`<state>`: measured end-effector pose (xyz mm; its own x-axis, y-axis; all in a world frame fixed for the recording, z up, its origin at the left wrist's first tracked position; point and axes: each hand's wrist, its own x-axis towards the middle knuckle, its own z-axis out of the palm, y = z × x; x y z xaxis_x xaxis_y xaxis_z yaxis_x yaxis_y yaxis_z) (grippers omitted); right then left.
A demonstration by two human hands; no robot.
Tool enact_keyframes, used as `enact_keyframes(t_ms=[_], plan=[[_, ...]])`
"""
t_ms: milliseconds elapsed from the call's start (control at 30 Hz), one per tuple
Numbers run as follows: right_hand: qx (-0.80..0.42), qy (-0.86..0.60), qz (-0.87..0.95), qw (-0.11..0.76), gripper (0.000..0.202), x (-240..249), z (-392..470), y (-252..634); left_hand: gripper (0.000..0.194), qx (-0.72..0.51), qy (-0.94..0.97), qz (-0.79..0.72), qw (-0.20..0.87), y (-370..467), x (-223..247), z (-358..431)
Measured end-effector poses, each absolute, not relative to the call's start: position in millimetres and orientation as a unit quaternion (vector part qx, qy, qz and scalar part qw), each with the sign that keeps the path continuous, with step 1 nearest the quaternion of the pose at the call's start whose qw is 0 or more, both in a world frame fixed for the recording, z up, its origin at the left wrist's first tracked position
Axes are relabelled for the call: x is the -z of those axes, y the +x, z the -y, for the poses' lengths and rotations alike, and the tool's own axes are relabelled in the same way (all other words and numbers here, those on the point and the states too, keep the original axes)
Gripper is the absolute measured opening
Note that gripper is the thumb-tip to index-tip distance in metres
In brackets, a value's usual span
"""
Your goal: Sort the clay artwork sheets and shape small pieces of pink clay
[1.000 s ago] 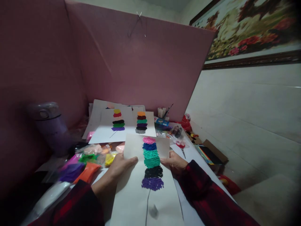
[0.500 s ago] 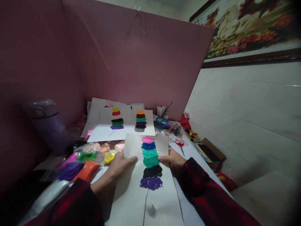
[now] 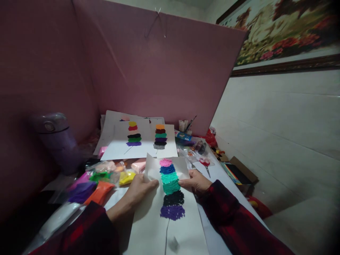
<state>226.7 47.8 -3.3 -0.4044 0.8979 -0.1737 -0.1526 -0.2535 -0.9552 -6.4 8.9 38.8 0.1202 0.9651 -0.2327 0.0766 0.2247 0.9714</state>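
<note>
Head view: sheet [image 3: 148, 230] up close, thin white paper, top edge wavy with the left corner sticking up, held over the white table [image 3: 219, 219]. Left hand [image 3: 142, 189] grips its left edge, thumb on the front; right hand [image 3: 196, 181] grips the right edge the same way, other fingers mostly hidden behind. Plaid sleeves [image 3: 231, 209], dark and red. Sheet has a stack of rough, bumpy bands: pink rounded top, blue, teal, black, wide purple at bottom, then a thin dark line and a grey smudge. Left of it, soft-looking packets [image 3: 99, 193] in clear crinkly plastic: white, purple, orange, green, yellow, peach. Right side, scissors [image 3: 204, 162] with red handles, metal blades; beyond the table edge, open brown cardboard box [image 3: 243, 171] with flat colored strips. Behind, flat papers [image 3: 113, 150] with two more banded stacks, smoother-looking. Far left, purple cylindrical bottle [image 3: 60, 147], upright, blurred. Back: smooth pink panel [image 3: 159, 78], bent wire [image 3: 158, 16] at top, framed picture [image 3: 284, 35] on the glossy wall [image 3: 278, 113].
</note>
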Motion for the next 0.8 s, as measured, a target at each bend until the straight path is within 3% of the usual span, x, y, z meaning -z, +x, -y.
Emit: enact_keyframes(t_ms=[267, 400, 533, 600, 700, 800], plan=[[-0.611, -0.478, 0.558, 0.294, 0.034, -11, -52, 245, 0.024, -0.366, 0.517, -0.505, 0.586, -8, -28, -15], [-0.515, -0.510, 0.638, 0.260, 0.031, -17, -50, 248, 0.015, -0.361, 0.596, -0.579, 0.423, -13, -19, -23], [-0.238, -0.671, 0.661, 0.236, 0.031, -31, -45, 247, 0.022, -0.287, 0.652, -0.652, 0.259, -20, -25, -23], [-0.121, -0.692, 0.661, 0.263, 0.027, -43, -45, 245, 0.030, -0.255, 0.672, -0.668, 0.193, -22, -33, -19], [-0.068, -0.638, 0.691, 0.333, 0.021, -61, -51, 237, 0.029, -0.240, 0.696, -0.663, 0.140, -21, -40, -13], [-0.061, -0.614, 0.706, 0.349, 0.025, -74, -68, 226, 0.021, -0.252, 0.720, -0.632, 0.140, -17, -35, -11]])
